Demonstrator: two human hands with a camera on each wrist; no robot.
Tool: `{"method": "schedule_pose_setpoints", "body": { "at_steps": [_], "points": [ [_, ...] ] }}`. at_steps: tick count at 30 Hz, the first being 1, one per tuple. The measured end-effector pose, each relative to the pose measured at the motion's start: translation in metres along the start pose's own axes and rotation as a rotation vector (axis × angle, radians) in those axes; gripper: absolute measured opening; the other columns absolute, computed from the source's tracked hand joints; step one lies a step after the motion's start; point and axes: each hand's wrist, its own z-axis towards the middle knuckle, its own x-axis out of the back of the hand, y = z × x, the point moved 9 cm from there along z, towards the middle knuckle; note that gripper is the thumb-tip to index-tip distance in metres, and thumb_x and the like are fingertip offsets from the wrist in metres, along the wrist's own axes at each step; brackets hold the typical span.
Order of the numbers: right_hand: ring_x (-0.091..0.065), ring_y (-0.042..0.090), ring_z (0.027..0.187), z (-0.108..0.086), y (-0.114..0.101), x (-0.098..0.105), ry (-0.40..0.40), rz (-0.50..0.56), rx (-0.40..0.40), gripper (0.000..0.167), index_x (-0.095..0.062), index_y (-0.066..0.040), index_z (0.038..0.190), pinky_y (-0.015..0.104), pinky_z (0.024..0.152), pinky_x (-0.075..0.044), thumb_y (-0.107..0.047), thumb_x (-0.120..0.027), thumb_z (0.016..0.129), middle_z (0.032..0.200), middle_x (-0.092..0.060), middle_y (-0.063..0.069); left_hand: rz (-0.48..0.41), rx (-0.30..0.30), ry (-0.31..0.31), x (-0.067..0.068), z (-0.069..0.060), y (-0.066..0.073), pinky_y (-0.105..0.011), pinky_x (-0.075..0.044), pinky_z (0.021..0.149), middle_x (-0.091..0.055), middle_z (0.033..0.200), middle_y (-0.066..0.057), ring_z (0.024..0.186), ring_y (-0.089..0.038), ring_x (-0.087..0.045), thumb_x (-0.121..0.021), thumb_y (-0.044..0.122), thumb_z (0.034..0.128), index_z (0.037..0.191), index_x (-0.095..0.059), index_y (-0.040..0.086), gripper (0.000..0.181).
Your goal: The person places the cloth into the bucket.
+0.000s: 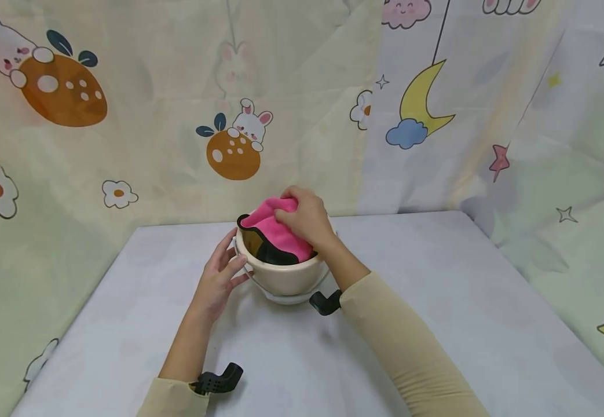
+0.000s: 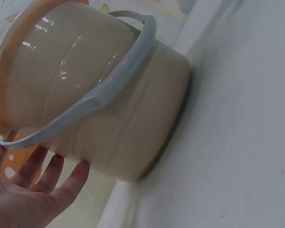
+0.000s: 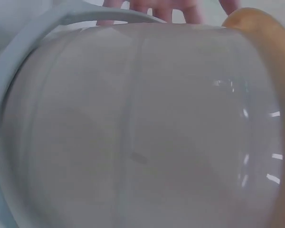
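A cream bucket (image 1: 286, 279) stands upright on the table, its pale grey handle (image 2: 121, 76) lowered along the outer wall. Spread fingers of my left hand (image 1: 220, 278) touch the bucket's left side, just under the rim; the left wrist view shows these fingers (image 2: 71, 183) fairly straight against the wall. Over the bucket's mouth, my right hand (image 1: 307, 217) pinches a bright pink cloth piece with black edging (image 1: 275, 223). Its lower part sits inside the bucket, where the wall hides it. In the right wrist view the bucket wall (image 3: 147, 128) fills most of the picture; the cloth is out of sight.
A white cloth covers the table (image 1: 411, 324). Behind it hangs a printed curtain (image 1: 156, 116) with rabbits, flowers and a moon. Each wrist carries a black camera mount (image 1: 220, 379), close above the table.
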Motion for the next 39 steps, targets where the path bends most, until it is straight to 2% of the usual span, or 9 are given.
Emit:
{"method": "schedule_pose_setpoints", "body": {
  "at_steps": [3, 8, 12, 16, 18, 21, 27, 33, 39],
  "points": [
    [-0.062, 0.024, 0.106, 0.0, 0.004, -0.009, -0.098, -0.017, -0.031, 0.033, -0.067, -0.019, 0.12, 0.035, 0.081, -0.059, -0.028, -0.077, 0.089, 0.119, -0.068, 0.006, 0.005, 0.003, 0.0, -0.001, 0.001, 0.001, -0.034, -0.058, 0.099, -0.04, 0.159, -0.01, 0.134, -0.023, -0.05, -0.06, 0.026, 0.1039, 0.163, -0.028, 0.034, 0.068],
    [-0.062, 0.021, 0.104, 0.001, 0.011, -0.025, -0.25, -0.141, -0.065, 0.035, -0.07, -0.023, 0.122, 0.034, 0.082, -0.056, -0.034, -0.078, 0.09, 0.117, -0.07, 0.0, 0.003, -0.015, -0.012, -0.002, 0.002, 0.003, -0.036, -0.058, 0.099, -0.042, 0.156, -0.009, 0.131, -0.021, -0.052, -0.059, 0.022, 0.1041, 0.163, -0.029, 0.033, 0.067],
    [-0.061, 0.018, 0.103, 0.003, 0.008, -0.035, -0.314, -0.286, -0.022, 0.03, -0.071, -0.022, 0.115, 0.035, 0.089, -0.054, -0.031, -0.081, 0.089, 0.105, -0.071, -0.003, 0.001, -0.025, 0.004, 0.0, 0.003, 0.004, -0.037, -0.059, 0.097, -0.045, 0.152, -0.008, 0.128, -0.02, -0.054, -0.059, 0.021, 0.1043, 0.161, -0.034, 0.035, 0.064],
    [-0.06, 0.017, 0.096, 0.003, 0.009, -0.041, -0.383, -0.422, -0.018, 0.019, -0.068, -0.021, 0.099, 0.033, 0.082, -0.052, -0.028, -0.081, 0.088, 0.091, -0.068, -0.002, -0.003, -0.028, 0.004, 0.0, 0.004, 0.005, -0.037, -0.059, 0.097, -0.045, 0.153, -0.008, 0.127, -0.02, -0.054, -0.059, 0.021, 0.1041, 0.161, -0.034, 0.035, 0.063],
    [-0.06, 0.017, 0.094, 0.002, 0.011, -0.044, -0.427, -0.453, -0.023, 0.018, -0.067, -0.021, 0.097, 0.031, 0.077, -0.051, -0.029, -0.08, 0.088, 0.089, -0.067, -0.001, -0.003, -0.028, 0.0, -0.001, 0.004, 0.005, -0.036, -0.059, 0.097, -0.044, 0.154, -0.008, 0.128, -0.02, -0.054, -0.059, 0.021, 0.1042, 0.161, -0.034, 0.034, 0.064],
    [-0.06, 0.017, 0.096, 0.0, 0.012, -0.047, -0.472, -0.434, -0.018, 0.02, -0.066, -0.02, 0.101, 0.03, 0.076, -0.05, -0.028, -0.079, 0.089, 0.093, -0.067, 0.0, -0.007, -0.028, 0.0, 0.0, 0.004, 0.006, -0.035, -0.059, 0.096, -0.044, 0.154, -0.009, 0.128, -0.02, -0.054, -0.059, 0.021, 0.1041, 0.161, -0.034, 0.033, 0.064],
    [-0.06, 0.018, 0.099, 0.0, 0.012, -0.048, -0.483, -0.346, -0.014, 0.025, -0.07, -0.021, 0.109, 0.029, 0.076, -0.053, -0.029, -0.08, 0.088, 0.098, -0.068, 0.0, -0.013, -0.02, 0.003, 0.0, 0.002, 0.004, -0.034, -0.059, 0.096, -0.043, 0.155, -0.007, 0.131, -0.022, -0.051, -0.059, 0.021, 0.1039, 0.161, -0.034, 0.034, 0.064],
    [-0.06, 0.018, 0.099, -0.002, 0.012, -0.048, -0.467, -0.335, -0.011, 0.02, -0.073, -0.023, 0.107, 0.03, 0.077, -0.054, -0.03, -0.079, 0.09, 0.097, -0.069, -0.002, -0.012, -0.014, 0.003, 0.001, 0.001, 0.0, -0.035, -0.058, 0.096, -0.043, 0.155, -0.007, 0.133, -0.023, -0.05, -0.059, 0.021, 0.1036, 0.161, -0.034, 0.034, 0.064],
    [-0.061, 0.016, 0.102, 0.001, 0.005, -0.035, -0.349, -0.304, 0.024, 0.022, -0.074, -0.024, 0.107, 0.033, 0.084, -0.058, -0.038, -0.076, 0.091, 0.103, -0.07, -0.004, -0.007, -0.043, 0.006, 0.001, 0.0, 0.003, -0.034, -0.059, 0.095, -0.046, 0.152, -0.008, 0.127, -0.02, -0.055, -0.06, 0.02, 0.1035, 0.161, -0.035, 0.032, 0.064]
  ]
}}
